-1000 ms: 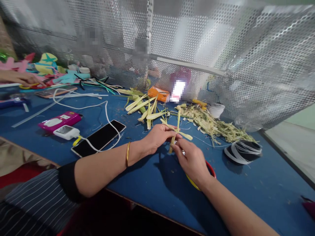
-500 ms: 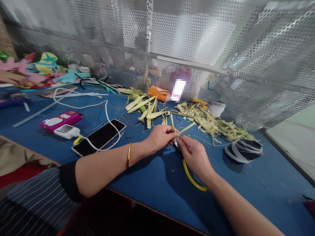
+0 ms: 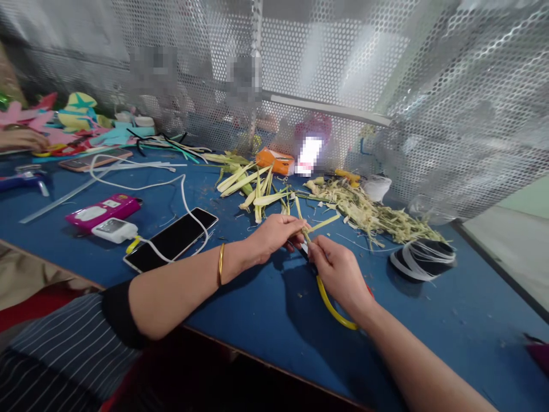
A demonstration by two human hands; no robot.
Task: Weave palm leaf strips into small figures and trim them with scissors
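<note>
Pale green strips of husk [image 3: 326,222] cross between my two hands near the middle of the table. My left hand [image 3: 277,236] is closed, pinching the strips where they meet at the thumb and fingertips. Close beside it, my right hand [image 3: 338,269] is closed too, its thumb and finger on the lower end of the same strips. Under the right hand lie scissors with a yellow handle [image 3: 326,304]; their blades are mostly hidden. Just beyond the fingers is a pile of longer, pale husk leaves [image 3: 257,191].
Shredded husk [image 3: 360,209] is heaped at the back right, near a dark spool of white thread [image 3: 422,260]. On the left lie a black phone [image 3: 171,240], a white cable [image 3: 184,194] and a magenta device [image 3: 103,212]. Another person's hand [image 3: 21,139] rests among coloured cut-outs at far left.
My hands have drawn slightly apart, and a short twisted length of husk now shows between the fingertips. The whole view has shifted slightly.
</note>
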